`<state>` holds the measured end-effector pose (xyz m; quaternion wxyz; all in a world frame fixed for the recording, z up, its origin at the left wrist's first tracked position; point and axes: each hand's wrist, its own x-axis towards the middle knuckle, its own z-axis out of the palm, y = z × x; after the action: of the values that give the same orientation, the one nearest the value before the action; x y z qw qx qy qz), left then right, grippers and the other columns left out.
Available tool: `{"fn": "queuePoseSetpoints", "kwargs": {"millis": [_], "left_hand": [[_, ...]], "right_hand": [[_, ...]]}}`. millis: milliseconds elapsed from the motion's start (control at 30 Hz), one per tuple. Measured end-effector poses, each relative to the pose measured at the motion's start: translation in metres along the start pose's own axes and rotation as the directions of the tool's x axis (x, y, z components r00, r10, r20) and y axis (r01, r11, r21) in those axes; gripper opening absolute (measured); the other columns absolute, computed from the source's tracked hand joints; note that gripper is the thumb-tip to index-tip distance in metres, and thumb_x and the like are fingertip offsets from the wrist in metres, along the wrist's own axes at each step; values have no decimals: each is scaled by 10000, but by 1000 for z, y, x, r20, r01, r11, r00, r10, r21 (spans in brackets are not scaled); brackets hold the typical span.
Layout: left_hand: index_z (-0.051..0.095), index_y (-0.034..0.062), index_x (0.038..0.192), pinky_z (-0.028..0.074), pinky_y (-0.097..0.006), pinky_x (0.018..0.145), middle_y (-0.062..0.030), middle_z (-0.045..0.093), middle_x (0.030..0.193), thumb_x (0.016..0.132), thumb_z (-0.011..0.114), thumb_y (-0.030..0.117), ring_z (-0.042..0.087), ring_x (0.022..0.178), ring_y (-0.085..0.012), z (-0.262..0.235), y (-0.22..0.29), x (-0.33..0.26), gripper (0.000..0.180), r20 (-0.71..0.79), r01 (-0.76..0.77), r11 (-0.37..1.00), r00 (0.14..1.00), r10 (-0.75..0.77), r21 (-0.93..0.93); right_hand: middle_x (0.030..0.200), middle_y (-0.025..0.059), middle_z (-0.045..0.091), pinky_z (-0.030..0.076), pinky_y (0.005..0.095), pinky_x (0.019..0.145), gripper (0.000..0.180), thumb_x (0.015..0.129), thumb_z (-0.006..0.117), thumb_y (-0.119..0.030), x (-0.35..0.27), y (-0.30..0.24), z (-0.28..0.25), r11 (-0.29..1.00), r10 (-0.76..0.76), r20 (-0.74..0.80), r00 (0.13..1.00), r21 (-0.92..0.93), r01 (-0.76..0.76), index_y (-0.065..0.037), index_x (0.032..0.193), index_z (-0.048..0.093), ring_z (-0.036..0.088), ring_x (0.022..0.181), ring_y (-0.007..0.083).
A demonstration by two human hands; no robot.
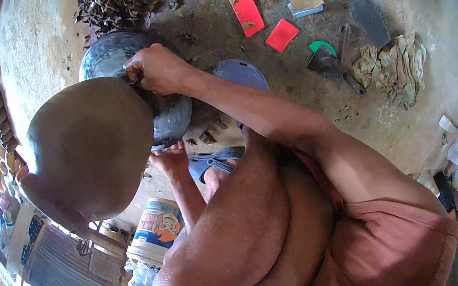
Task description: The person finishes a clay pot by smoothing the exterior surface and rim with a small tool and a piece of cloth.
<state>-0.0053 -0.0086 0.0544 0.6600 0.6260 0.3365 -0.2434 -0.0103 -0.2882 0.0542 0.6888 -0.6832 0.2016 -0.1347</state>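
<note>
A large, rounded brown pot (85,142), apparently of clay, is tilted at the left, its turned-out edge toward the lower left. My right hand (157,71) reaches across to the pot's upper right edge, closed on a small, thin, shiny tool (134,81) that is mostly hidden by the fingers. Behind the pot is a dark, speckled, glossy bowl (173,121), partly covered by it. Below the bowl, my left hand (170,158) has its fingers curled at the lower rim. A pinkish, fingertip-like shape (22,173) shows at the pot's far left edge; whose it is I cannot tell.
Dark scraps (110,7) are heaped on the floor beyond the bowl. Farther right lie red pieces (247,11), a dark scraper (326,64), a dark slab (369,21) and a crumpled cloth (397,69). A labelled bucket (155,223) stands left of my knee, near my blue sandal (216,157).
</note>
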Motion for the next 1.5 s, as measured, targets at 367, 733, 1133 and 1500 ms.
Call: {"fn": "queuePoseSetpoints", "kwargs": {"millis": [367, 733, 1133, 1500], "left_hand": [[487, 66, 1427, 551, -439, 984, -167, 579, 1384, 987, 466, 726, 599, 1245, -324, 42, -51, -46, 794, 241, 278, 953, 939, -244, -120], [538, 10, 1386, 529, -386, 963, -135, 623, 1324, 1027, 424, 692, 614, 1123, -257, 59, -45, -18, 779, 854, 769, 629, 251, -456, 110], [523, 171, 1433, 517, -514, 934, -124, 529, 1428, 901, 613, 695, 569, 1200, -335, -9, 18, -8, 753, -40, 74, 997, 996, -74, 14], [572, 151, 1388, 525, -529, 959, -85, 629, 1378, 1023, 530, 511, 617, 1208, -310, -40, 27, 44, 514, 200, 17, 985, 978, -52, 172]], "right_hand": [[817, 200, 688, 529, 428, 706, 202, 687, 660, 20, -2, 5, -3, 997, -70, -30, 997, -20, 70, -11, 886, 665, 700, 794, 382], [809, 216, 684, 538, 435, 712, 263, 648, 647, 32, -24, 5, 3, 996, -77, -128, 989, 42, 83, -9, 906, 680, 701, 793, 401], [838, 217, 707, 554, 455, 719, 265, 680, 659, 49, -74, 4, 11, 997, -5, -189, 982, 75, 20, -36, 926, 708, 724, 812, 392], [909, 174, 754, 587, 415, 754, 225, 850, 622, -52, 11, 6, -48, 975, -221, -436, 872, -103, 196, -75, 1006, 782, 746, 817, 340]]}}
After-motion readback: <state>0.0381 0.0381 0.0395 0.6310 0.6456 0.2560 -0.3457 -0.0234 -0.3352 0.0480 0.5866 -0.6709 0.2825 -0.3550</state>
